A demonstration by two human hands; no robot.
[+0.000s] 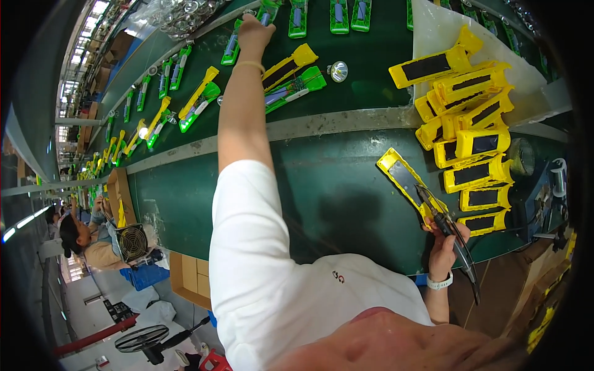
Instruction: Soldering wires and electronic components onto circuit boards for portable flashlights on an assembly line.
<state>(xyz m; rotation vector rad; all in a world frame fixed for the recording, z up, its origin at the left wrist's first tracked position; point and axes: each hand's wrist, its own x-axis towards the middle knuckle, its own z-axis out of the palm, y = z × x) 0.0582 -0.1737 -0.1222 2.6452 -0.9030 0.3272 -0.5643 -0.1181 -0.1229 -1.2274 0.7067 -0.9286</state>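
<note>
Stretched out across the bench, my left hand (255, 36) has its fingers closed round a green flashlight half-shell (270, 11) with a blue cell in it. My right hand (443, 248), low on the right, grips a slim black soldering iron (459, 244) with a cord. The same hand holds the end of a yellow flashlight shell (402, 176) with a dark panel inside, tilted above the green bench (322, 204). Between my hands, on the far strip, lie another yellow shell (289, 67), an opened green shell (296, 90) and a round reflector (338, 72).
Yellow shells (476, 142) are heaped at the right, partly on a whitish sheet (433, 31). A metal rail (346, 119) crosses the bench. More green and yellow shells (198, 99) line the far strip leftward. A co-worker (93, 241) sits at the left, beside a fan (133, 241).
</note>
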